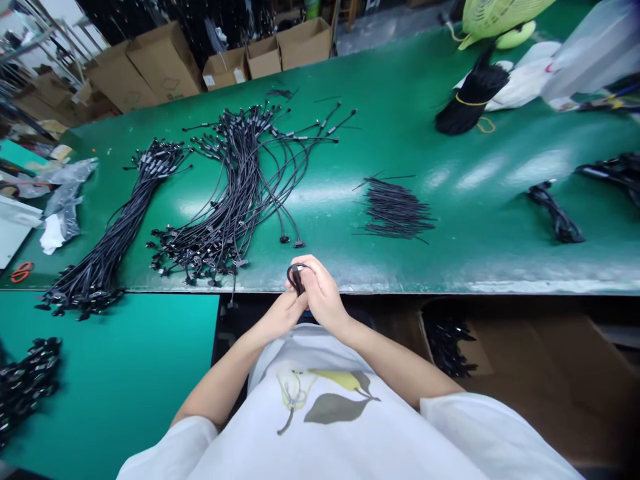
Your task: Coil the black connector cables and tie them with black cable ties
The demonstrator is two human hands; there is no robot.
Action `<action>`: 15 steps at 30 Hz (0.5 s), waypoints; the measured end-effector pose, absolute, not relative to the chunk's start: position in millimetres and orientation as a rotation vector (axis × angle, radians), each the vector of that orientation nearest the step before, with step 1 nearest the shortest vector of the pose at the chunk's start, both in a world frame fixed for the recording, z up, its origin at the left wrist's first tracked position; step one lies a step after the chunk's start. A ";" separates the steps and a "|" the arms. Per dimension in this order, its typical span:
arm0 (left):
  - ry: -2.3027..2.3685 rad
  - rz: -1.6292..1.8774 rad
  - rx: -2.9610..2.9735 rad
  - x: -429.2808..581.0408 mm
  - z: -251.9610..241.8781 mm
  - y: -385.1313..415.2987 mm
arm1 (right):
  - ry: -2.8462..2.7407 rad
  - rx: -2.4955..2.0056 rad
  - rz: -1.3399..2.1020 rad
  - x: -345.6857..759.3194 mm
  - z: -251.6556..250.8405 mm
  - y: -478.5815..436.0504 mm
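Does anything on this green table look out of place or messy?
Nothing looks spilled or damaged. Slightly odd: a small scatter of thin black strips lies near the far edge, apart from the main pile of thin black strips; several loose black cables also stray rightward from their bunch.

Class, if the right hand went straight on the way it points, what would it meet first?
Beyond the cable it holds, the right hand would probably meet the loose connector ends on the green table first, though its height is unclear.
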State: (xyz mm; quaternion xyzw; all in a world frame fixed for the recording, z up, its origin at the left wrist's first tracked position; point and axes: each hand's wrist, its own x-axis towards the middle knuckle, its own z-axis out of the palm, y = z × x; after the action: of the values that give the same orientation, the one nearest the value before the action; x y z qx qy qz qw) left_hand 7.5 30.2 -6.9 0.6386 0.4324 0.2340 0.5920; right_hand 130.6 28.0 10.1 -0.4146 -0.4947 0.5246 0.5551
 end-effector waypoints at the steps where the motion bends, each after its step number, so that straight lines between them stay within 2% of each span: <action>1: 0.963 0.526 1.498 6.1 -6.6 31.2 | -1.215 -0.986 1.160 131.2 7.5 27.2; 4: 0.907 0.514 1.481 3.1 -7.0 32.3 | -1.353 -0.976 1.034 136.8 1.5 28.4; 8: 0.961 0.486 1.491 5.0 -4.9 29.4 | -1.470 -0.925 1.048 149.4 5.9 34.5; 15: 0.831 0.439 1.194 15.4 16.8 29.2 | -1.556 -0.916 0.897 160.0 18.2 52.1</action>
State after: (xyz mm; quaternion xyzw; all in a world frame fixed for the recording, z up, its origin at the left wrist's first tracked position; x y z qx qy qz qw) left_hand 15.4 29.2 16.8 0.5410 0.3768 0.1992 0.7251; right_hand 160.0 52.1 18.2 -0.3845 -0.6527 0.3764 0.5334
